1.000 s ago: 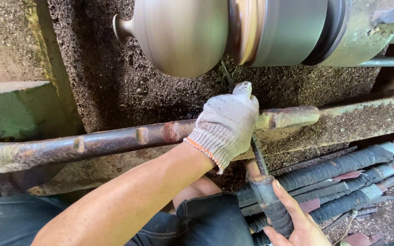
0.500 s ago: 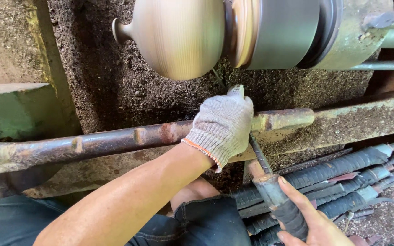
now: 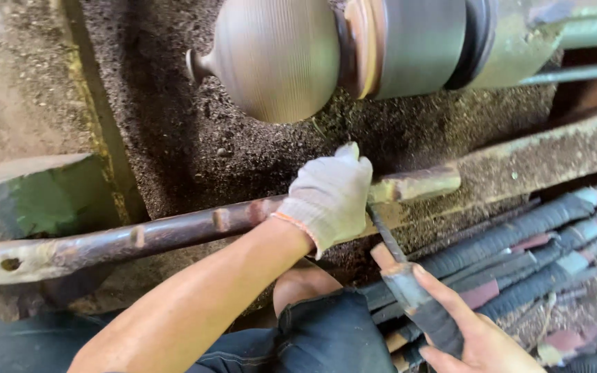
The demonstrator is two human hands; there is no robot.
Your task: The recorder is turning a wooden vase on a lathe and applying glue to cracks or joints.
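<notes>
Nearest, at the lower right, the bare right hand (image 3: 475, 331) is wrapped around the dark taped handle of a long metal turning tool (image 3: 409, 290), fingers clamped on it. Beside it lie several similar dark-wrapped tools (image 3: 519, 242). Further in, the left hand (image 3: 329, 197), in a white knit glove, is closed over the tool's shaft and the rusty horizontal rest bar (image 3: 174, 231), as far as I can tell. Beyond, a rounded grey-brown workpiece (image 3: 278, 55) sits on the lathe, above a bed of shavings.
</notes>
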